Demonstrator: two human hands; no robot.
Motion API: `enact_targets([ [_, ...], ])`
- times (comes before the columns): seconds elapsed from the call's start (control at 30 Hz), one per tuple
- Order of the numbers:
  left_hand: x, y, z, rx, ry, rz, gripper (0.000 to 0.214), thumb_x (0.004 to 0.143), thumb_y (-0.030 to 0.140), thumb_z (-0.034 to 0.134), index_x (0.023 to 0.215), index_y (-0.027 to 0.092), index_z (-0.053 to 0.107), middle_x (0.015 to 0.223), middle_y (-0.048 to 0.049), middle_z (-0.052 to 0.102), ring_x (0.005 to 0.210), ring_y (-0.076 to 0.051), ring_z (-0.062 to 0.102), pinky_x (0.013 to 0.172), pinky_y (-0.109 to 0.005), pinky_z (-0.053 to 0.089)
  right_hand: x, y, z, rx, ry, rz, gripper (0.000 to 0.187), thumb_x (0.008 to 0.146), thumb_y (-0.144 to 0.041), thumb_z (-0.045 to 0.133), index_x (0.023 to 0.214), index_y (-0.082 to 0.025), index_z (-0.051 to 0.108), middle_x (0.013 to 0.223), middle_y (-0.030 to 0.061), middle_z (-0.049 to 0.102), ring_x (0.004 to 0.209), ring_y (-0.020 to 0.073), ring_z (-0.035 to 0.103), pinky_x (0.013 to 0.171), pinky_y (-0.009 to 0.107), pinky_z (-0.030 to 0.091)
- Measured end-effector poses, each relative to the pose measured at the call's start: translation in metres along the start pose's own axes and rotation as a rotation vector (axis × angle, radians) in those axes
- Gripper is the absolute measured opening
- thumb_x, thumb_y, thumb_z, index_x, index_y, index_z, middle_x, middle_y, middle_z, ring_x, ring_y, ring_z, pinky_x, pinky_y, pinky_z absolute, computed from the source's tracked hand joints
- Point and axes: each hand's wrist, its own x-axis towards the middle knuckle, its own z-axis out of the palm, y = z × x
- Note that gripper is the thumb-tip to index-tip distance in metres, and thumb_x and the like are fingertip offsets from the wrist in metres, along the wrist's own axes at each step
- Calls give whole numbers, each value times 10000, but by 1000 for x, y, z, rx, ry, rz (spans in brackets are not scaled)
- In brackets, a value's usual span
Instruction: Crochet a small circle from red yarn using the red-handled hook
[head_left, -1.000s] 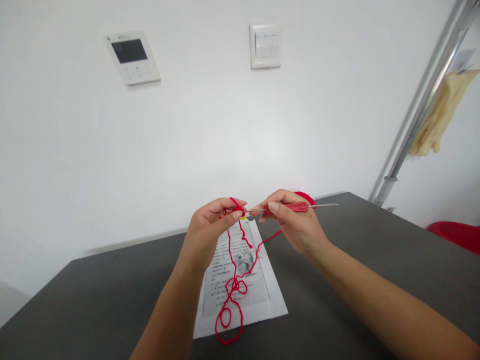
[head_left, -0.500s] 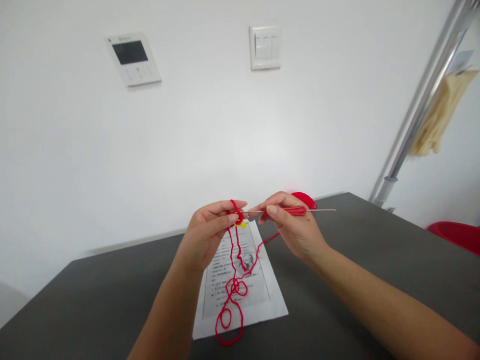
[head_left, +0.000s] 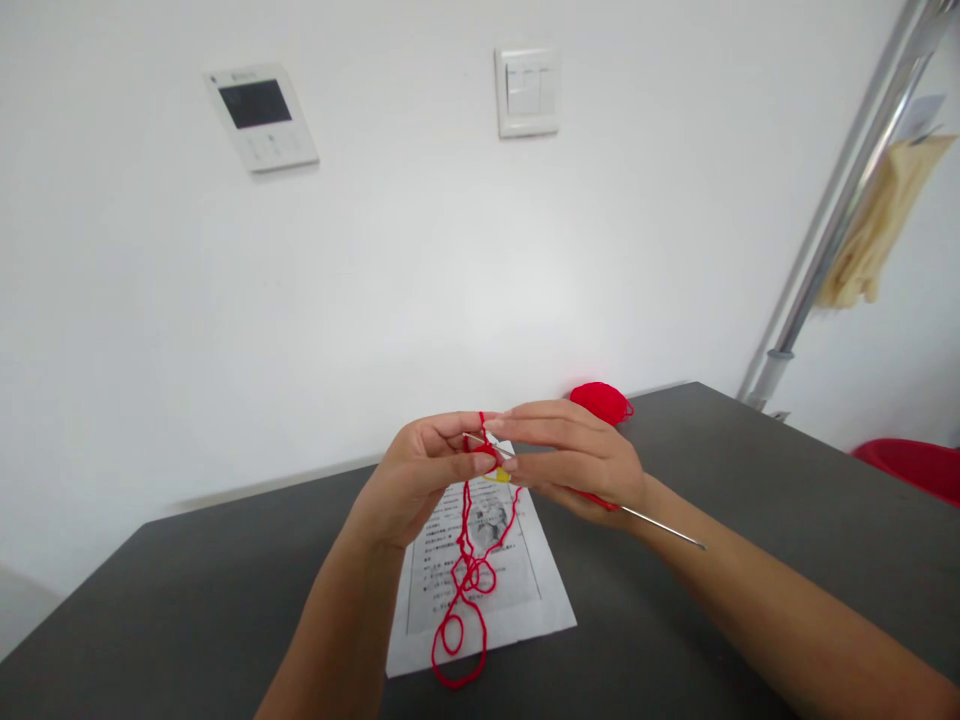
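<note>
Two things are held above the dark worktop: the left hand pinches a small red yarn piece between thumb and fingers, and the right hand grips a slim metal hook by its red handle, one end at the piece. Red yarn trails in loops over a printed sheet; a red ball lies beyond the right hand.

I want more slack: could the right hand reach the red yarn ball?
Probably yes: the red yarn ball sits beyond the right hand, nothing visibly between, though that hand holds the red-handled hook.
</note>
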Motion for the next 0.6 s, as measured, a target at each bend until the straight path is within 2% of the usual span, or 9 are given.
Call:
enact_targets([
  [0.07,0,-1,2,-17,-23,-9,264,628,175,875,887,170,826,646,-52,757,600,-138,659,652,-244,489,0,0,-1,-14,-23,-9,107,952,-129,606,1027,-108,680,1109,199,762,1166,237,695,943,377,617],
  [0.17,0,-2,5,-26,-18,-9,301,623,201,888,916,173,826,702,-60,773,632,-145,674,700,-257,511,1,-4,0,23,2,84,117,948,-115,607,1045,-132,670,1048,162,782,1114,217,719,907,356,630],
  [0.27,1,-3,8,-1,68,25,324,615,206,898,929,184,824,733,-54,780,670,-143,685,744,-262,522,1,-5,1,56,43,179,137,945,-125,618,1063,-174,668,1028,116,790,1052,195,737,878,351,630],
  [0.43,4,-9,8,67,244,155,312,640,206,880,946,203,817,707,-8,753,696,-119,672,733,-232,507,0,-2,0,95,61,245,132,958,-149,601,1060,-189,675,988,83,788,992,181,742,879,348,613],
  [0.6,3,-13,6,166,315,242,380,708,217,847,1081,220,776,725,29,734,700,-99,644,745,-234,490,0,-4,3,61,60,285,139,958,-138,593,1061,-204,659,987,78,785,985,179,731,880,351,602],
])
